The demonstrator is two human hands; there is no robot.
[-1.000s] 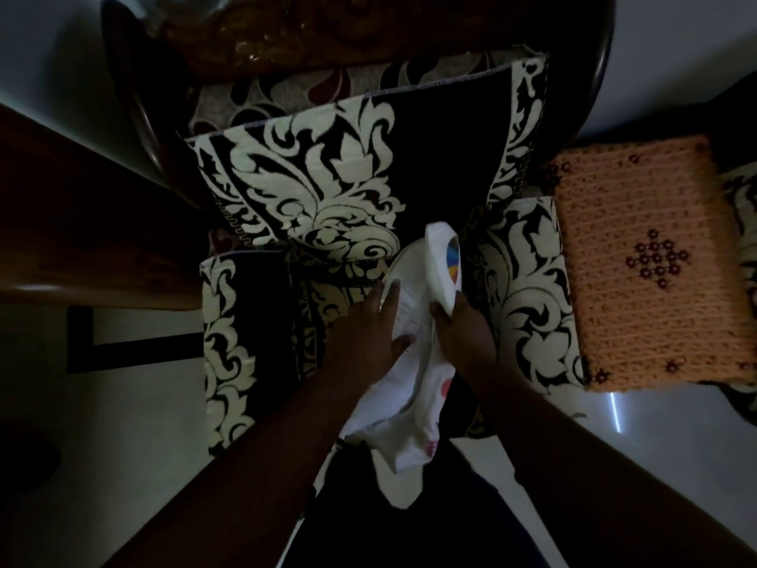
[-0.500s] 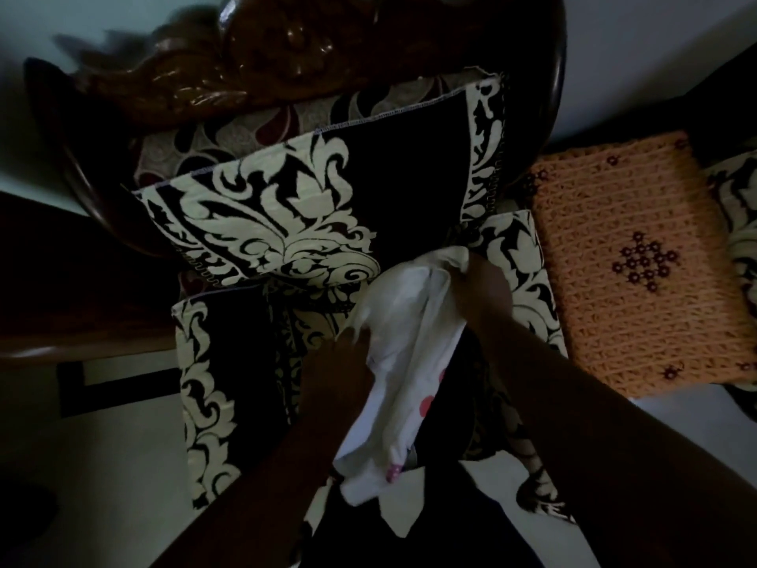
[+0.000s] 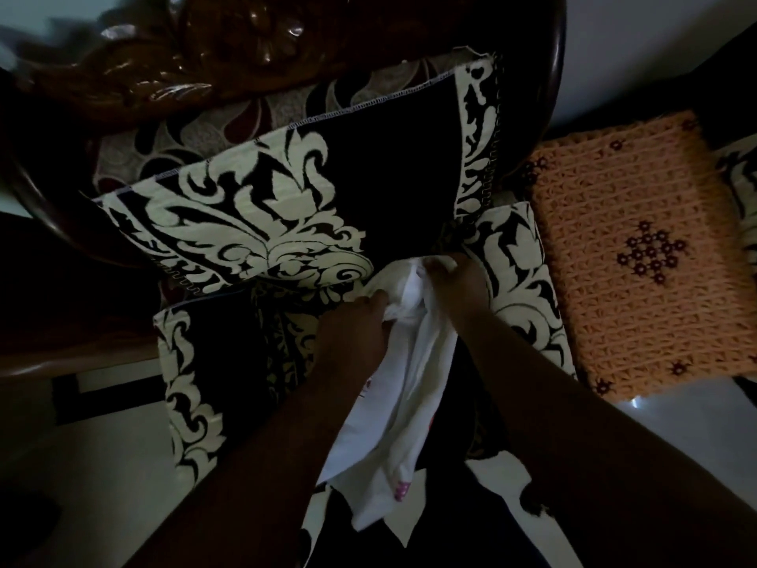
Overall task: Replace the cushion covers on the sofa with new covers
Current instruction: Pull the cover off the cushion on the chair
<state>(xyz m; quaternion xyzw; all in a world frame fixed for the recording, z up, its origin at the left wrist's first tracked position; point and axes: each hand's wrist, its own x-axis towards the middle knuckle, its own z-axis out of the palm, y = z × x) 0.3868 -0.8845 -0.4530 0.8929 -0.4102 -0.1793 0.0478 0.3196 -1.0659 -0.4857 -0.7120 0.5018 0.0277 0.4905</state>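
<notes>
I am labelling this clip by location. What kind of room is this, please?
Probably a home living room: a carved wooden sofa frame, patterned black-and-cream cushions, and an orange knitted mat on the neighbouring seat.

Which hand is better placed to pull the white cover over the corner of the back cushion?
The right hand, probably. It grips the top of the white cover right beside the lower corner of the back cushion; the left hand holds it lower down.

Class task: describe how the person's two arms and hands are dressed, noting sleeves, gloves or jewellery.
Both forearms are bare as far as the frame shows, with no sleeve in view. The left hand and right hand wear no gloves. No ring, watch or bracelet can be made out in the dim light.
</notes>
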